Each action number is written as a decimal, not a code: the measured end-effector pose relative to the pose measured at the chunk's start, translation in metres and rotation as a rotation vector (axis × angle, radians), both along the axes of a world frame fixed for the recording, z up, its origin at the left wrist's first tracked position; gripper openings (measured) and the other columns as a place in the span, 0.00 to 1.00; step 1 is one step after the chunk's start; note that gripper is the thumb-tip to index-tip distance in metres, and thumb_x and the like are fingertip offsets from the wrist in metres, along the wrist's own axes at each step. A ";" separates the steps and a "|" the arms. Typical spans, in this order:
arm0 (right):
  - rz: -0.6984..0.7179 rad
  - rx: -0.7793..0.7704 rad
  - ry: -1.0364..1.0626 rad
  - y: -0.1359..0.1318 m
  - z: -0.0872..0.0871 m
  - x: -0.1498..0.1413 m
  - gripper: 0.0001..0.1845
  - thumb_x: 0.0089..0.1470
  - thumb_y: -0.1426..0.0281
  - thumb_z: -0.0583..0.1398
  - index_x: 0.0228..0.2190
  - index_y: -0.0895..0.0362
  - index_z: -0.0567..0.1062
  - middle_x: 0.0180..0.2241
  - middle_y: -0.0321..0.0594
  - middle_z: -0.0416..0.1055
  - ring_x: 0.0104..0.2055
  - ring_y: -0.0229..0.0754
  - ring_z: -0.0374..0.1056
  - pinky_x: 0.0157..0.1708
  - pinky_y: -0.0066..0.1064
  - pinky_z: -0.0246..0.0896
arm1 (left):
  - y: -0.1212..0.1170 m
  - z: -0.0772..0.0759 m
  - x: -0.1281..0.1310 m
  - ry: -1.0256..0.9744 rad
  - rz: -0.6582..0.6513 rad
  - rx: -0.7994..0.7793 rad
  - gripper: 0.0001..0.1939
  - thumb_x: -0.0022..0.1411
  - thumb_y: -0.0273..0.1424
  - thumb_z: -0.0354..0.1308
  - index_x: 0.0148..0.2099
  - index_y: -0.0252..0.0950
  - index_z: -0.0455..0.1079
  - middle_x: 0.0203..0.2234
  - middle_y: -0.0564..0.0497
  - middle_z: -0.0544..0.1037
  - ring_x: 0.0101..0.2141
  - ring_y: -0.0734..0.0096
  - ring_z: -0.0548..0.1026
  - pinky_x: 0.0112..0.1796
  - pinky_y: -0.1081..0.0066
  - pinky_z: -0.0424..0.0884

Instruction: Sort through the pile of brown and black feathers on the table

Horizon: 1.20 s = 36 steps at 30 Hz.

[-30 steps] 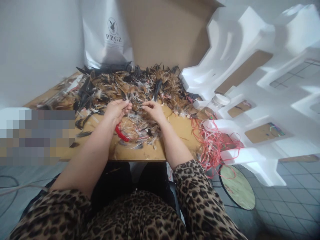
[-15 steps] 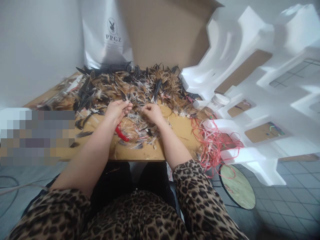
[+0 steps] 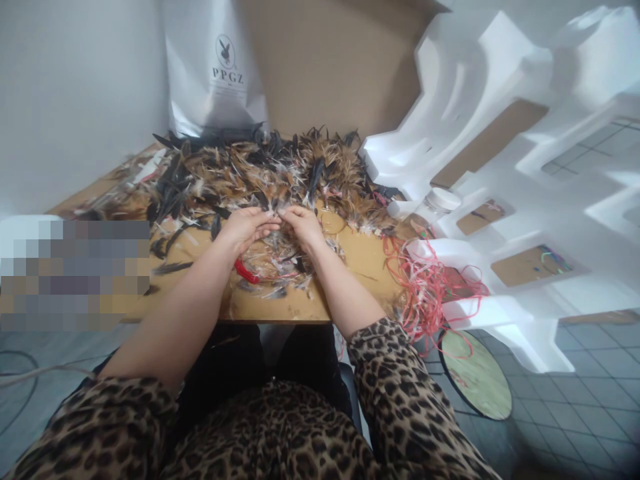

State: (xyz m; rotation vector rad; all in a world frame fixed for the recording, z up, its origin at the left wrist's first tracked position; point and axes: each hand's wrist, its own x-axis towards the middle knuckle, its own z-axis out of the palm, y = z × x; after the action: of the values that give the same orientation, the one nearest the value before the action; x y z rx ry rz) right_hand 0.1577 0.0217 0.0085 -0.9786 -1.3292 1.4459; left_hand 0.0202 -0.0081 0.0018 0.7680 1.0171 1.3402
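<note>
My left hand (image 3: pixel 249 225) is closed in a pinch over the middle of the wooden table (image 3: pixel 290 310). What looks like a small brown feather (image 3: pixel 270 202) stands up from its fingertips. Right beside it, my right hand (image 3: pixel 304 225) is pinched too, its fingertips almost touching the left ones. Whatever lies between the right fingers is too small to make out. Beneath both hands lies a loose heap of feather scraps and pale quills (image 3: pixel 280 263). A red tool handle or strip (image 3: pixel 246 272) lies at the left edge of this heap, partly under my left wrist.
A broad pile of brown and black feathers (image 3: pixel 215 170) covers the table's far side. Tangled red strings (image 3: pixel 425 293) hang at the right, beside white foam packing (image 3: pixel 500 310) and a lidded jar (image 3: pixel 435 203). A white bag (image 3: pixel 215 100) stands behind.
My left hand has moved right and slightly down, and the gap between the two hands has closed at the fingertips. My right hand stays nearly in place.
</note>
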 end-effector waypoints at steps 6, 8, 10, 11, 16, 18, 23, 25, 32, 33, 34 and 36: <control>-0.060 0.094 -0.050 0.001 -0.003 -0.003 0.14 0.37 0.60 0.63 0.23 0.60 0.72 0.19 0.30 0.65 0.22 0.29 0.57 0.25 0.23 0.53 | -0.003 0.004 0.003 0.002 -0.001 -0.008 0.03 0.50 0.23 0.60 0.30 0.27 0.71 0.23 0.43 0.77 0.21 0.77 0.75 0.20 0.83 0.68; -0.068 0.138 -0.056 0.002 -0.004 -0.003 0.13 0.38 0.62 0.62 0.22 0.60 0.73 0.20 0.31 0.66 0.24 0.30 0.58 0.27 0.23 0.54 | -0.003 0.004 0.003 0.005 -0.005 -0.001 0.03 0.50 0.22 0.61 0.30 0.26 0.71 0.23 0.43 0.77 0.21 0.77 0.74 0.21 0.83 0.68; -0.074 0.177 -0.053 0.002 -0.005 -0.003 0.11 0.38 0.63 0.62 0.22 0.60 0.73 0.21 0.31 0.67 0.25 0.30 0.59 0.29 0.24 0.55 | -0.002 0.003 0.003 0.017 -0.010 0.006 0.03 0.49 0.22 0.61 0.30 0.26 0.72 0.23 0.43 0.77 0.20 0.78 0.74 0.21 0.83 0.68; -0.076 0.194 -0.053 0.002 -0.005 -0.003 0.11 0.39 0.64 0.62 0.22 0.60 0.73 0.21 0.31 0.68 0.25 0.30 0.59 0.30 0.24 0.56 | -0.002 0.002 0.003 0.027 -0.012 0.008 0.03 0.49 0.22 0.62 0.30 0.26 0.72 0.23 0.42 0.77 0.20 0.78 0.74 0.21 0.83 0.68; -0.088 0.211 -0.078 0.001 -0.005 -0.003 0.09 0.39 0.65 0.62 0.22 0.60 0.73 0.22 0.32 0.69 0.27 0.31 0.61 0.32 0.24 0.58 | 0.000 0.001 0.003 0.088 -0.025 0.022 0.03 0.48 0.21 0.62 0.28 0.25 0.71 0.22 0.41 0.77 0.20 0.76 0.74 0.21 0.83 0.69; -0.074 0.185 -0.056 0.001 -0.006 -0.003 0.10 0.39 0.65 0.62 0.23 0.60 0.74 0.22 0.32 0.69 0.25 0.30 0.60 0.31 0.24 0.58 | 0.000 0.002 0.001 0.117 -0.036 0.032 0.03 0.47 0.22 0.63 0.27 0.26 0.71 0.22 0.41 0.77 0.19 0.77 0.74 0.21 0.82 0.68; -0.018 0.119 -0.038 0.003 -0.007 -0.001 0.16 0.40 0.60 0.62 0.31 0.58 0.75 0.24 0.33 0.71 0.22 0.30 0.58 0.24 0.24 0.56 | -0.001 0.008 -0.007 0.090 0.059 0.066 0.04 0.48 0.24 0.62 0.28 0.27 0.71 0.24 0.43 0.77 0.20 0.79 0.74 0.20 0.83 0.66; -0.032 0.146 -0.072 0.005 -0.009 0.001 0.16 0.40 0.61 0.62 0.31 0.58 0.76 0.25 0.34 0.71 0.22 0.30 0.59 0.25 0.24 0.57 | 0.001 0.009 -0.013 0.015 0.169 0.079 0.04 0.50 0.24 0.61 0.30 0.28 0.71 0.26 0.44 0.78 0.22 0.79 0.74 0.21 0.84 0.66; 0.073 0.409 -0.424 0.013 -0.003 0.005 0.10 0.43 0.66 0.60 0.26 0.60 0.76 0.26 0.36 0.73 0.28 0.33 0.64 0.33 0.26 0.59 | 0.008 0.006 -0.025 -0.117 0.324 0.075 0.02 0.53 0.25 0.58 0.30 0.30 0.68 0.28 0.46 0.78 0.23 0.81 0.74 0.21 0.84 0.66; 0.095 0.456 -0.493 0.013 0.000 0.004 0.09 0.43 0.67 0.59 0.26 0.60 0.76 0.26 0.36 0.73 0.28 0.34 0.64 0.33 0.26 0.58 | 0.008 0.006 -0.025 -0.123 0.325 0.075 0.02 0.53 0.25 0.58 0.30 0.30 0.68 0.28 0.47 0.78 0.23 0.81 0.74 0.21 0.84 0.66; 0.113 0.499 -0.563 0.013 0.004 0.002 0.09 0.44 0.68 0.59 0.26 0.59 0.77 0.26 0.36 0.73 0.28 0.34 0.65 0.33 0.26 0.58 | 0.008 0.006 -0.025 -0.126 0.326 0.073 0.02 0.53 0.25 0.58 0.30 0.30 0.68 0.28 0.47 0.78 0.24 0.81 0.74 0.21 0.84 0.65; 0.137 0.553 -0.705 0.012 0.012 -0.002 0.09 0.44 0.68 0.58 0.26 0.58 0.77 0.25 0.35 0.73 0.27 0.34 0.64 0.31 0.25 0.56 | 0.008 0.006 -0.025 -0.125 0.330 0.067 0.02 0.53 0.25 0.58 0.30 0.31 0.68 0.28 0.47 0.78 0.24 0.81 0.74 0.21 0.84 0.65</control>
State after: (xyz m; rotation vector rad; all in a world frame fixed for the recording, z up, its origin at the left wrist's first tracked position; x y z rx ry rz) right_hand 0.1554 0.0334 0.0203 -1.0628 -2.1912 0.7408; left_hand -0.0051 -0.0006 0.0079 0.5725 1.0331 1.6912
